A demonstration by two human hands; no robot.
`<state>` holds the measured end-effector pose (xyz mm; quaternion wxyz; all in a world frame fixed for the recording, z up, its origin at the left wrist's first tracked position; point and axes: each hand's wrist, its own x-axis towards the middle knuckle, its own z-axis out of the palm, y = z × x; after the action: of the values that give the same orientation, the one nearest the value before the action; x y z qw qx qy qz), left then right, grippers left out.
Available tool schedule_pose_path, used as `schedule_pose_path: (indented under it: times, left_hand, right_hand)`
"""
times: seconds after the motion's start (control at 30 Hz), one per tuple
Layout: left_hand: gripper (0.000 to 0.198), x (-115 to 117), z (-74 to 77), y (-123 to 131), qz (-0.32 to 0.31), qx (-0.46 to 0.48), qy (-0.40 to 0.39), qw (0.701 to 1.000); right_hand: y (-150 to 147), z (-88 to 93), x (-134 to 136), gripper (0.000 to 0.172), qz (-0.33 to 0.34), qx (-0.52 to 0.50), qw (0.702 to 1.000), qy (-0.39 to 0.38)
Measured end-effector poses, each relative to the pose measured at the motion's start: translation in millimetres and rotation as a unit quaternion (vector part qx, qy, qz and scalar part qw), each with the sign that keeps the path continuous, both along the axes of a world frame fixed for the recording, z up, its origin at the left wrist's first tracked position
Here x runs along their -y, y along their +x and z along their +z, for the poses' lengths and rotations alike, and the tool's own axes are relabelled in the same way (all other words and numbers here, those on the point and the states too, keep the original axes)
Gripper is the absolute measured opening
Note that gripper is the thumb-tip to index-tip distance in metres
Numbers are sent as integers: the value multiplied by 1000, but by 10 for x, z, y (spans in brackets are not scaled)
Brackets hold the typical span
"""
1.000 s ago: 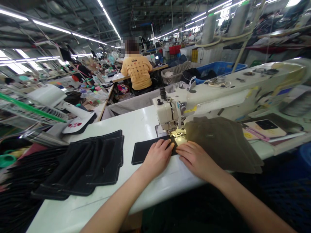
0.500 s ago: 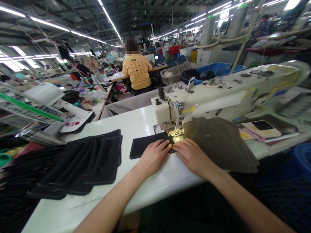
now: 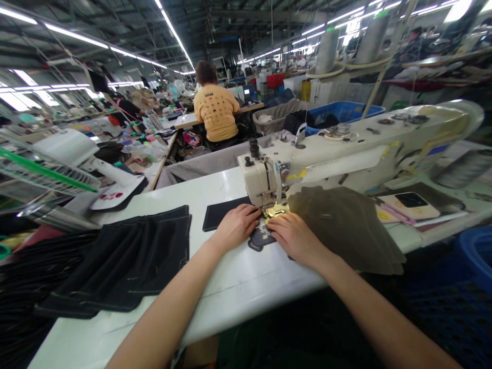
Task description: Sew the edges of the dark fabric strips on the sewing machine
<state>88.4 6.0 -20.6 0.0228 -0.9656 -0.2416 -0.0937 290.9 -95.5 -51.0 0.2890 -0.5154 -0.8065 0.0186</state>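
Note:
My left hand [image 3: 237, 225] rests on a black fabric piece [image 3: 216, 216], its bent fingers closed over the edge just left of the sewing machine's presser foot [image 3: 275, 211]. Close to the foot's right side is my right hand [image 3: 298, 238]. Its fingers are drawn together, and whatever lies beneath them is hidden. Between both hands the metal needle plate [image 3: 262, 237] shows bare. The white sewing machine [image 3: 255, 177] stands directly behind my fingers. To the right, a stack of olive-brown fabric panels [image 3: 342, 230] lies against my right hand and wrist.
Stitched black pieces [image 3: 154, 251] fan out on the left of the white table [image 3: 230, 292]. Behind them are a white lamp-like device [image 3: 111, 179] and a metal cylinder [image 3: 57, 215]. A phone [image 3: 411, 201] lies far right. Ahead, a person in a yellow shirt [image 3: 216, 115] sits facing away.
The black piece has shifted away from me, baring the needle plate. My left hand has moved slightly up and left with it; my right hand has also edged left.

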Motion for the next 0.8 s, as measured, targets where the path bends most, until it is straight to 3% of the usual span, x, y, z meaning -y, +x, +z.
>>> schedule_pose_path:
  times: [0.8]
  left_hand:
    - [33, -12, -92, -24, 32, 33, -4, 999]
  right_hand:
    - [10, -76, 27, 23, 0, -31, 1000, 0]
